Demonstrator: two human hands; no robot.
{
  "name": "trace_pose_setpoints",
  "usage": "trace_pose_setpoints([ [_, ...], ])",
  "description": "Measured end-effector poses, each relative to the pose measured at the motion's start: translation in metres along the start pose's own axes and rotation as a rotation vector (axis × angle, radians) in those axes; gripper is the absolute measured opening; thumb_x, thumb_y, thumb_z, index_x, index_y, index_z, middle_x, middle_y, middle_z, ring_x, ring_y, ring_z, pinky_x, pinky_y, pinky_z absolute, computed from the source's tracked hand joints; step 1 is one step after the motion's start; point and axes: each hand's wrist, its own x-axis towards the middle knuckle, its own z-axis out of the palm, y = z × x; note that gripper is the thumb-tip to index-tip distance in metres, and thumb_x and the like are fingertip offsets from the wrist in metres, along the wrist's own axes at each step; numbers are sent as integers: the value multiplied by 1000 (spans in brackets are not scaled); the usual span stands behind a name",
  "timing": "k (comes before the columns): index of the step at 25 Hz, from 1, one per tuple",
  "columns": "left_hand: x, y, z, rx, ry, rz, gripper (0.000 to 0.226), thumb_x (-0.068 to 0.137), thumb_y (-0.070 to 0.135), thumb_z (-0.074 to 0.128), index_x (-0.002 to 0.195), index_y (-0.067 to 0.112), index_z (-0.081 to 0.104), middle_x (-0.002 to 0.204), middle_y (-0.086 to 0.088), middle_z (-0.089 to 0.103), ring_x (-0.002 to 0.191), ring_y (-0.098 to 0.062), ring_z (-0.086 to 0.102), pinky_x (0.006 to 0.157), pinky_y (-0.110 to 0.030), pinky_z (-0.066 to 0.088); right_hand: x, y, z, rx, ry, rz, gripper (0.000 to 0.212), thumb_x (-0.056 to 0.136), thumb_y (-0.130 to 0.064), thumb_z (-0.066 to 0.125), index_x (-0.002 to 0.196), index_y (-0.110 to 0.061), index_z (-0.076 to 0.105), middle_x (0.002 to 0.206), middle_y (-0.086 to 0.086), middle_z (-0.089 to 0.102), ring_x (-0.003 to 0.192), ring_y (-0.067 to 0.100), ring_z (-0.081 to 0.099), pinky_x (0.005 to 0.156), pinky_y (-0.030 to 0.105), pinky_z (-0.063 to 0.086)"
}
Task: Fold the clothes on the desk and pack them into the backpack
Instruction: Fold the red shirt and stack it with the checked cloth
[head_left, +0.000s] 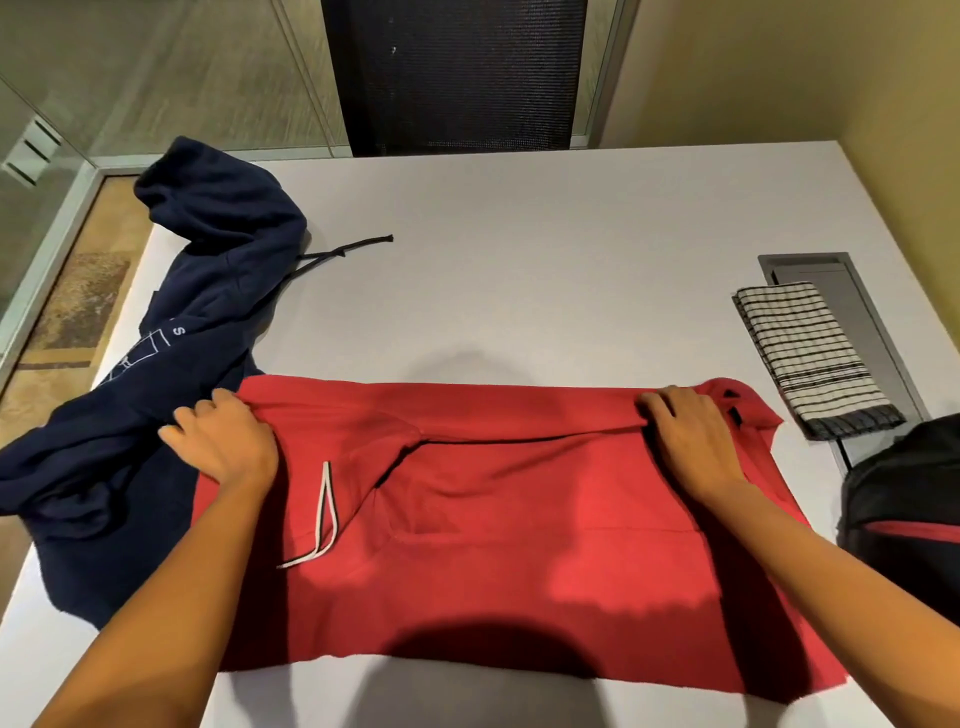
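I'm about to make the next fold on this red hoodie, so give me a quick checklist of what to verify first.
1. Left hand grips the red hoodie at its far edge: ok.
2. Right hand grips the same edge: ok.
3. White drawstring tucked away: not ok, it lies loose on the front.
4. Navy hoodie apart from the red one: not ok, they meet at the left side.
5. Backpack open and ready: cannot tell, only part shows at the right.
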Motion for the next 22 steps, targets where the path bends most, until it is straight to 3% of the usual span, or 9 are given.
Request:
trace_pose_setpoints([
  [4,-8,10,3,-146,83,62,36,80,-3,59,115,-2,50,113,-29,53,104,-45,46,86,-52,32,20,29,-4,-147,-6,38,21,74,7,65,92,-2,60,81,16,53,72,35,49,62,43,31],
  [6,-25,21,3,-201,140,266,47,82,3,60,127,1,46,124,-24,49,112,-42,45,88,-52,34,31,40,-11,-208,44,123,5,79,3,53,81,0,57,74,19,51,69,35,48,58,41,28],
  [8,-49,32,6,-256,116,527,52,88,16,56,137,4,43,138,-19,44,126,-37,41,97,-51,34,38,50,-18,-272,101,211,7,75,8,53,76,1,53,71,20,49,67,33,47,58,37,20],
  [10,-74,38,13,-271,20,677,55,92,29,45,143,11,39,149,-14,36,137,-33,33,108,-50,29,39,60,-24,-345,130,271,17,69,15,56,76,1,51,69,20,48,66,32,45,59,36,16],
  [12,-91,34,24,-264,-96,679,60,92,40,36,146,15,36,155,-10,28,142,-32,27,112,-50,25,29,72,-24,-404,121,317,15,72,15,54,79,2,52,71,21,49,68,32,46,59,37,20],
  [14,-99,26,32,-269,-193,622,67,91,50,28,148,16,35,158,-9,24,143,-32,25,114,-51,25,7,78,-21,-373,68,427,14,74,16,55,83,5,52,76,26,51,72,37,50,61,41,35],
  [17,-101,22,32,-253,-239,605,75,84,53,27,149,18,32,158,-7,22,144,-31,23,116,-50,21,-20,69,-21,-262,23,602,19,75,16,56,88,4,48,83,30,50,78,42,50,65,48,41],
  [19,-104,27,26,-266,-256,648,77,78,50,31,150,21,29,159,-4,21,145,-28,22,116,-50,19,-24,56,-22,-217,73,522,27,70,11,57,94,2,48,90,27,50,81,40,48,66,47,36],
  [22,-109,34,21,-302,-318,700,75,80,54,29,151,30,24,160,3,14,147,-24,15,117,-54,13,-26,34,-13,-64,82,181,48,68,5,61,116,0,56,112,23,54,102,41,50,84,49,38],
])
